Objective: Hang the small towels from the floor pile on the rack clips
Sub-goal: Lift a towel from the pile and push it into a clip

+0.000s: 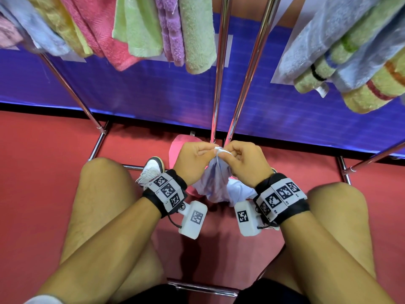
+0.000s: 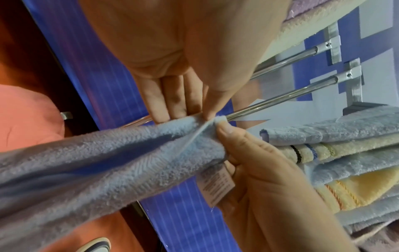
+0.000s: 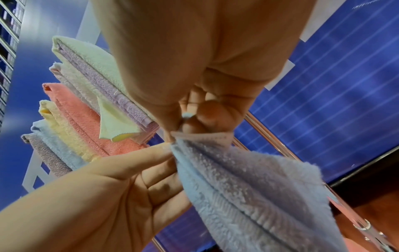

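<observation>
A light blue small towel [image 1: 215,183] hangs bunched between my knees, low over the red floor. My left hand [image 1: 210,151] and right hand [image 1: 228,153] meet at its top edge, and each pinches the hem between thumb and fingers. In the left wrist view the left hand [image 2: 190,116] presses the hem while the right thumb [image 2: 225,130] holds the corner; a care label [image 2: 218,185] dangles below. The right wrist view has the right hand [image 3: 179,130] pinching the edge of the towel [image 3: 248,187]. A pink towel [image 1: 177,150] lies on the floor behind my hands.
Several coloured towels [image 1: 140,27] hang overhead at left, and striped ones [image 1: 350,53] at right. Chrome rack poles [image 1: 220,84] rise just behind my hands, with base bars [image 1: 98,142] on the floor. A blue panel [image 1: 142,91] backs the rack. My shoe [image 1: 152,168] stands nearby.
</observation>
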`<move>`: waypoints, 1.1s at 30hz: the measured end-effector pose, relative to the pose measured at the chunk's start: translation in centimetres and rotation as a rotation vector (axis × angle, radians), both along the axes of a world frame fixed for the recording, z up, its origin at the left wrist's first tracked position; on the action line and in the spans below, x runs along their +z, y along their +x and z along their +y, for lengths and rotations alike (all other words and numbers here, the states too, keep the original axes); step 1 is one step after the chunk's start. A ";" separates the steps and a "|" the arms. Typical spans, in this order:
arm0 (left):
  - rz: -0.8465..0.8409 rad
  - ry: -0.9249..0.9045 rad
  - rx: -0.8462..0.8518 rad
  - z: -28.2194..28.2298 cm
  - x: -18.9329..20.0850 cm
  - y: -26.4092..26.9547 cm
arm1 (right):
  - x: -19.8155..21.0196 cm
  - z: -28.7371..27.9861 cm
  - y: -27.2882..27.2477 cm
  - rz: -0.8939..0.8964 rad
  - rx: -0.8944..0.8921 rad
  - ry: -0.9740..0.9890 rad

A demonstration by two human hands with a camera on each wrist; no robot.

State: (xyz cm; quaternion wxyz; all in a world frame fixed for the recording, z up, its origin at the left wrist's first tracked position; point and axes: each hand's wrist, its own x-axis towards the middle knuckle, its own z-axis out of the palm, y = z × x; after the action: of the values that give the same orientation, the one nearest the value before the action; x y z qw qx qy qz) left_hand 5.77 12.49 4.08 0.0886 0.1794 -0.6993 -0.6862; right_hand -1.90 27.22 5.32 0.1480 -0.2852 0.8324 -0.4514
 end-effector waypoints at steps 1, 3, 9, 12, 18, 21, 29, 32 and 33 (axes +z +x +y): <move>-0.005 0.028 0.002 0.1 0.2 0.0 | -0.1 0.0 0.0 -0.001 -0.001 -0.003; -0.019 0.044 -0.013 0.3 0.5 0.0 | -0.2 0.1 -0.2 0.037 0.018 0.019; 0.005 -0.028 -0.134 -0.1 0.5 0.2 | -0.1 0.4 -0.3 0.104 0.003 0.062; 0.008 -0.098 -0.188 -0.3 0.7 0.4 | 0.1 0.5 -0.2 0.081 -0.024 0.070; -0.001 -0.031 -0.211 -0.6 1.8 0.8 | 1.6 1.1 0.7 -0.028 -0.046 -0.017; -0.042 0.017 -0.196 -0.7 2.0 0.9 | 1.5 1.3 0.8 -0.030 -0.055 -0.046; -0.065 0.141 -0.168 -1.2 2.1 0.9 | 1.5 0.9 0.9 -0.002 0.013 -0.146; -0.013 0.137 -0.142 -2.0 2.4 0.6 | 1.2 0.9 0.4 0.036 0.073 -0.086; 0.008 0.134 -0.126 -2.4 2.5 0.5 | 1.0 1.0 0.1 0.053 0.093 -0.051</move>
State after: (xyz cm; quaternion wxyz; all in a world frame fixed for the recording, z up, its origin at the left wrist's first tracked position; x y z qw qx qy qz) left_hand 6.23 10.10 6.55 0.0357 0.1379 -0.6614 -0.7363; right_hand -1.75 28.22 6.32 0.1395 -0.3389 0.8101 -0.4577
